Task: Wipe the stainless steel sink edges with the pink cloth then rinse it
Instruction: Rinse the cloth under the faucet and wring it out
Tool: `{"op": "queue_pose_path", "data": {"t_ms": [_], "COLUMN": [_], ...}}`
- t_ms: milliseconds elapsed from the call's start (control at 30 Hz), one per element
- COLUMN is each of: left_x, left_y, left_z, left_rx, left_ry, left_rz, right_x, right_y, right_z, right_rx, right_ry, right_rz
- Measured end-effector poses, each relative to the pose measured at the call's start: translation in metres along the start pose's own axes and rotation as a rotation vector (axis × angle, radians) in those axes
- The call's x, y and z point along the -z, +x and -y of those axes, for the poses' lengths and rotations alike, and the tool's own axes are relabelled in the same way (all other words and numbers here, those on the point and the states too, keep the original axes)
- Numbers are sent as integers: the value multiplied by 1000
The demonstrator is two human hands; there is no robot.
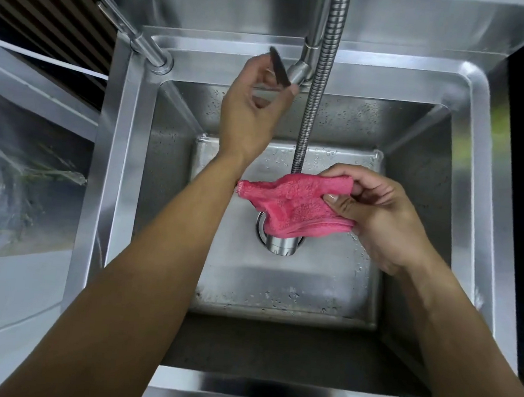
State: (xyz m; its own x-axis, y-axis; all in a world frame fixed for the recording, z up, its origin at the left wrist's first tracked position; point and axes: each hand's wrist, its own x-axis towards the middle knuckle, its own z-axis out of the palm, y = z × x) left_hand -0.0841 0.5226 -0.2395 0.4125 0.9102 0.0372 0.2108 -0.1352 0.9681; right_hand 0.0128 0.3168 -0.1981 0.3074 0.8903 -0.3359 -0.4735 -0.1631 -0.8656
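Note:
A deep stainless steel sink fills the middle of the head view, its basin walls speckled with water drops. The pink cloth hangs over the basin, just below the end of the ribbed faucet hose. My right hand pinches the cloth's right side between thumb and fingers. My left hand is raised at the back rim, fingers curled around the dark faucet lever. No running water is visible.
The round drain sits under the cloth at the basin's centre. A second steel tap rises at the back left corner. A pale surface lies to the left and a dark gap and another steel surface to the right.

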Motion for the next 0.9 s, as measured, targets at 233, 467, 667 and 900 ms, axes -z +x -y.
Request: {"op": "queue_pose_path", "data": {"t_ms": [233,467,667,900], "left_x": [13,70,80,82], "left_y": [-9,-102,-113,-118], "left_z": [-6,-35,-29,-12], "left_rx": [-50,629,589,794], "left_ry": [307,-478,-70,-272], "left_rz": [56,539,764,861], "right_x": [0,-6,-6,-7], "right_y": [-2,-13,-31,-40], "right_z": [-3,-1,-10,-33], "right_rx": [-26,-162,-268,136], "right_ry": [95,191,110,-409], "right_rz": [-13,-14,12,11]}}
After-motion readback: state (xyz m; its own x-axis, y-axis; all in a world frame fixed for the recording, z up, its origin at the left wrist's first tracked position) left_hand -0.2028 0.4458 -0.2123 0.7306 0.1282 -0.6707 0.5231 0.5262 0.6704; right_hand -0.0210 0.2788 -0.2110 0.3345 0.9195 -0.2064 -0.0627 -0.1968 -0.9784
